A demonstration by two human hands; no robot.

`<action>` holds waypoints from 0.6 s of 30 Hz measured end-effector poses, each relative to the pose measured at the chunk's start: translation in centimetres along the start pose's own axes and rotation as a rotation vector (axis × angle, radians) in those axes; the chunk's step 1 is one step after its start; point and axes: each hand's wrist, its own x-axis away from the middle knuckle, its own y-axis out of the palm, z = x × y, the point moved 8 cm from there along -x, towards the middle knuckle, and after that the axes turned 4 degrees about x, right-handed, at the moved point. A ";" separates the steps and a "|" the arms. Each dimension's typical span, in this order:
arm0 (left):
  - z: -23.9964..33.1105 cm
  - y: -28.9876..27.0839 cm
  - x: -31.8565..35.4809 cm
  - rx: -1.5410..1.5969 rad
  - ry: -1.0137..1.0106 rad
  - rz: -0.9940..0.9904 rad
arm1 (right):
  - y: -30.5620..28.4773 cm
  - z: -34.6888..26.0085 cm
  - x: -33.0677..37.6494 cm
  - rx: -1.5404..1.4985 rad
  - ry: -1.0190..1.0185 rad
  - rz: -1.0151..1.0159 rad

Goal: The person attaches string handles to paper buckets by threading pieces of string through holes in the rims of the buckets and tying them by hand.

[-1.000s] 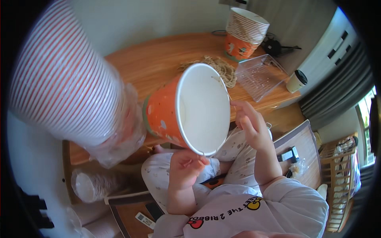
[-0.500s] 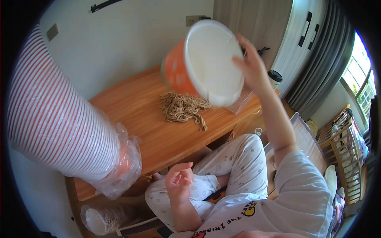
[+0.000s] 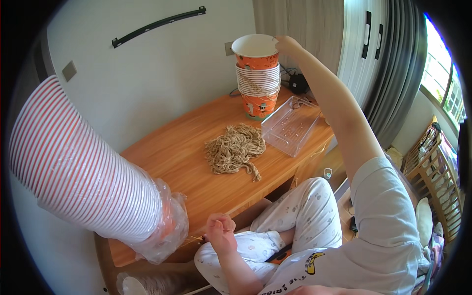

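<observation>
At the far end of the table, my right hand (image 3: 288, 45) pinches the rim of an orange paper bucket (image 3: 251, 61) with a white inside. This bucket sits upright on a stack of similar paper buckets (image 3: 256, 81), whose white rims show with bits of tan cord hanging over them. Over my lap, my left hand (image 3: 221, 233) has its fingers curled in, and nothing shows in it. A loose heap of tan cord (image 3: 236, 149) lies mid-table, between my hands. Right of the heap stands a clear plastic tray (image 3: 290, 129) with small bits inside.
A tall leaning stack of paper buckets (image 3: 93, 172) in clear plastic wrap takes up the left side, over the wooden table (image 3: 162, 132). Below the table is another wrapped stack (image 3: 147, 284). A black plug adapter (image 3: 298, 83) with cables sits behind the tray.
My right hand has carried the tilted bucket back and set it upright on the stack. The tray and stack now show fully. My left hand stays over my lap, its fingers more curled.
</observation>
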 end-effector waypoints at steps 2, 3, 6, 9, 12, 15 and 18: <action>-0.9 0.2 -0.2 0.014 -0.008 -0.001 | 1.4 2.7 -1.7 0.264 0.036 -0.112; -1.3 0.3 -0.4 0.035 -0.014 0.002 | 1.2 3.9 -2.4 0.274 0.045 -0.096; -1.5 1.1 -0.6 0.052 -0.021 -0.025 | 1.9 3.6 -2.2 0.849 -0.206 -0.299; -0.7 -1.0 -0.5 0.010 -0.014 0.031 | 4.9 1.5 0.8 0.385 0.232 -0.246; -0.9 -1.0 -0.7 0.030 -0.004 0.075 | 3.6 0.6 2.2 0.375 0.277 -0.270; -1.2 -1.3 -0.9 0.039 -0.008 0.088 | 3.4 0.5 3.2 0.460 0.388 -0.357; -1.6 -1.3 -1.0 0.050 -0.014 0.069 | 3.2 0.5 3.1 0.401 0.354 -0.244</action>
